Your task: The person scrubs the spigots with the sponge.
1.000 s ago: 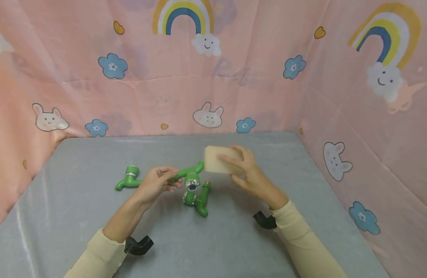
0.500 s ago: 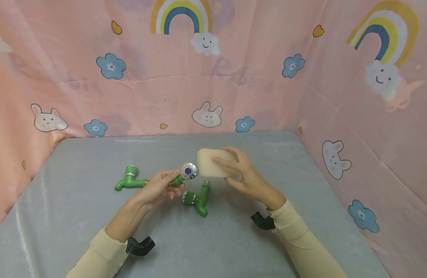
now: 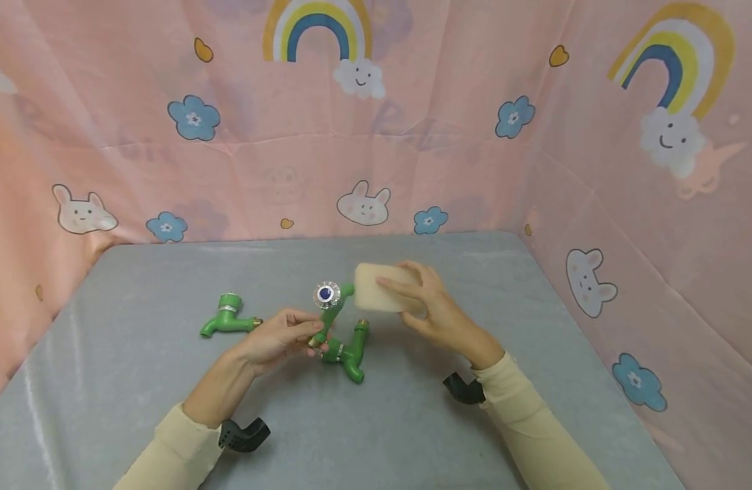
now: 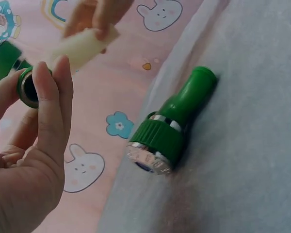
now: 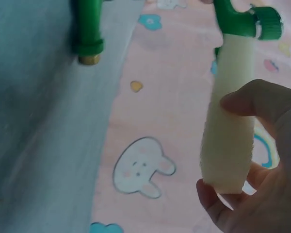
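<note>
My left hand point(image 3: 284, 340) pinches a green faucet point(image 3: 333, 316) by its threaded end, above the table. Its handle cap, silver with a blue centre, faces the head camera. In my right hand point(image 3: 439, 306) is a pale cream sponge point(image 3: 378, 289), gripped between thumb and fingers. The sponge's left end is against the faucet's spout in the head view; the right wrist view shows the sponge point(image 5: 230, 111) meeting the green faucet body point(image 5: 235, 22). Below the hands a second green faucet point(image 3: 351, 357) lies on the table, partly behind the left fingertips.
A third green faucet point(image 3: 229, 320) lies left of the left hand on the grey table point(image 3: 376, 435). Pink printed cloth point(image 3: 247, 163) hangs behind and at the sides. A black curved piece point(image 3: 243, 435) sits at the left cuff, another point(image 3: 464, 389) at the right.
The left hand has turned the held faucet, so its cap now faces the camera and its threaded end points down. The sponge shifted left, then slightly back right, staying in the right hand.
</note>
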`<action>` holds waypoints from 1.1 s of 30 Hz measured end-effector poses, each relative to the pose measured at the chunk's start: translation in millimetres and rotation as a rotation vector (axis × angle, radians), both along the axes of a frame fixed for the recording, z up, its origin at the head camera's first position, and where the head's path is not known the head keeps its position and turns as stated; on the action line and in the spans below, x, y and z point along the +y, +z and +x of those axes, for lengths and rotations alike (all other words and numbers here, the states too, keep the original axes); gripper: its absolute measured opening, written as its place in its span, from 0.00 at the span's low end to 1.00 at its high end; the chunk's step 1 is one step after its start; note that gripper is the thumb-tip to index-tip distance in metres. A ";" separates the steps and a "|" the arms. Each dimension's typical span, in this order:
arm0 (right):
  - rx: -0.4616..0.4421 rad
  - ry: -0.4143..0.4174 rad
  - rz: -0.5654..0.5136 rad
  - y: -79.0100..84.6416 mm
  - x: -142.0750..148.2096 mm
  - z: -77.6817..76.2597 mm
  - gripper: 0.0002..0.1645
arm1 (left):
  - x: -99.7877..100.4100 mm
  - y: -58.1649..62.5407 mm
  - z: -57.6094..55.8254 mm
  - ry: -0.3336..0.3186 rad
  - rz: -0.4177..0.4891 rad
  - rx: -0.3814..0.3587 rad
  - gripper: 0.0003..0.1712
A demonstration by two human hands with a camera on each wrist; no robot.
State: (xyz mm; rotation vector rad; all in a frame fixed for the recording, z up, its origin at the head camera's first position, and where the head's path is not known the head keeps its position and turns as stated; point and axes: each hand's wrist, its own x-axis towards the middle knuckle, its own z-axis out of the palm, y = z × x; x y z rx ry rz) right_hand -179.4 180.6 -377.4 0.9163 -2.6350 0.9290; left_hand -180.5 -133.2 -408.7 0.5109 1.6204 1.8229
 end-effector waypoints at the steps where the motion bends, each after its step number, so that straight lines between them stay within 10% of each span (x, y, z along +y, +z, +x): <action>1: 0.001 -0.006 0.016 -1.6 1.5 -1.6 0.37 | -0.3 1.0 0.3 0.011 -0.005 0.010 0.13; 7: 0.000 -0.072 0.014 -4.6 9.7 -4.3 0.38 | 1.4 6.3 0.7 0.061 -0.056 0.065 0.27; 17: 0.212 0.023 -0.057 0.3 -18.0 12.3 0.36 | 11.1 7.1 1.8 -0.012 -0.026 0.048 0.21; 33: 0.122 -0.136 0.000 -5.5 -3.6 -3.7 0.38 | 5.8 2.5 1.9 0.046 0.029 -0.054 0.19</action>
